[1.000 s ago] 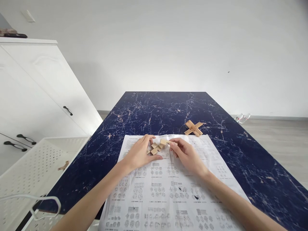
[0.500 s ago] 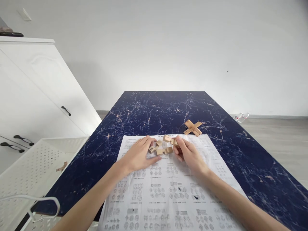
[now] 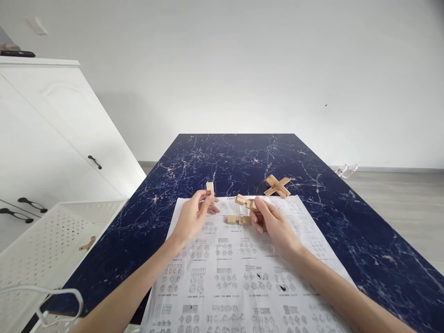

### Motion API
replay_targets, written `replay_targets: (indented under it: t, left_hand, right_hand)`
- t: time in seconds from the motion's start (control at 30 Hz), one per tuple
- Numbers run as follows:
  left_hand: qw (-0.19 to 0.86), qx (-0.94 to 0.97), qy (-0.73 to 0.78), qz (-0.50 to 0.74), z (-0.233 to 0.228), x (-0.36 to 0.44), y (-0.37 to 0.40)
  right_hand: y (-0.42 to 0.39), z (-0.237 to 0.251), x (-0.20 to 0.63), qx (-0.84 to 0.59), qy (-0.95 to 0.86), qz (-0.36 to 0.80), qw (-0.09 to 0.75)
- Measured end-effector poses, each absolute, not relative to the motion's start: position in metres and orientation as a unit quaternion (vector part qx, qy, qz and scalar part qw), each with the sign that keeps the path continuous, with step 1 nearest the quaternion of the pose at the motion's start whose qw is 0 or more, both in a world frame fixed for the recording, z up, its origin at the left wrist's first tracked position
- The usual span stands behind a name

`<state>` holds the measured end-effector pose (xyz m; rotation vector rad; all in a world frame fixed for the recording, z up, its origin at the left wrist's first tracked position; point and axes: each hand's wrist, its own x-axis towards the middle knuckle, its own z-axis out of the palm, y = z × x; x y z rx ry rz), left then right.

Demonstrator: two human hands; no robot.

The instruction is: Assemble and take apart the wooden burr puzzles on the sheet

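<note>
My left hand (image 3: 196,210) is closed around a pale wooden puzzle piece (image 3: 210,187), held upright over the top left of the printed sheet. In my right hand (image 3: 268,217) is a notched wooden puzzle piece (image 3: 240,199), gripped at its right end and slanting up to the left. Another notched wooden piece (image 3: 231,219) lies flat on the instruction sheet (image 3: 236,259), just below the one in my right hand. Its right end reaches close to my right fingers. Rows of small printed diagrams cover the sheet.
Past the sheet's top edge sits a cross of joined wooden pieces (image 3: 277,186) on the dark blue marbled table (image 3: 222,162). A white perforated basket (image 3: 52,226) with a wooden piece (image 3: 88,243) stands at the left, near a white cabinet (image 3: 69,120). Clear bottles (image 3: 347,170) are beyond the table's right edge.
My left hand has picked up a puzzle piece from the sheet and moved it left and upright. My right hand keeps its piece in nearly the same spot.
</note>
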<state>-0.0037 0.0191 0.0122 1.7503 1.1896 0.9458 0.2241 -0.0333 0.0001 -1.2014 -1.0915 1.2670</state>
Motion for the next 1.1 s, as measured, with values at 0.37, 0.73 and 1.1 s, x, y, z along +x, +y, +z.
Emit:
replay_targets:
  t: [0.37, 0.73, 1.1]
  left_hand:
    - [0.338, 0.712, 0.503, 0.354, 0.021, -0.001, 0.016]
    - [0.326, 0.836, 0.383, 0.219, 0.013, 0.006, 0.002]
    - [0.305, 0.833, 0.372, 0.274, 0.014, 0.004, 0.000]
  right_hand:
    - [-0.034, 0.003, 0.227, -0.495, -0.453, 0.542, 0.506]
    - [-0.036, -0.005, 0.228, -0.389, -0.506, 0.601, 0.481]
    - [-0.036, -0.008, 0.227, -0.365, -0.545, 0.575, 0.489]
